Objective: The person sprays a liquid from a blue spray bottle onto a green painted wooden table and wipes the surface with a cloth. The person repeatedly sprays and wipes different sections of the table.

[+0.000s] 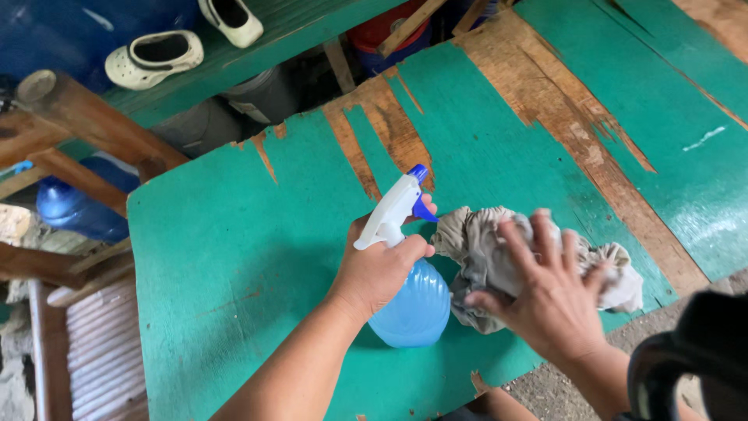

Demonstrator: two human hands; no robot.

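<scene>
My left hand [379,269] is wrapped around the neck of a light blue spray bottle [413,308] with a white and blue trigger head [397,204]; the nozzle points up and away over the green table [234,257]. My right hand [549,292] presses flat, fingers spread, on a crumpled grey-beige cloth [483,249] that lies on the table just right of the bottle.
The green painted tabletop has worn strips of bare wood [576,132]. Two white clogs [156,56] sit on a green board at the top left. Blue containers [74,209] and wooden beams [86,117] stand at the left. A dark object [697,351] is at the lower right.
</scene>
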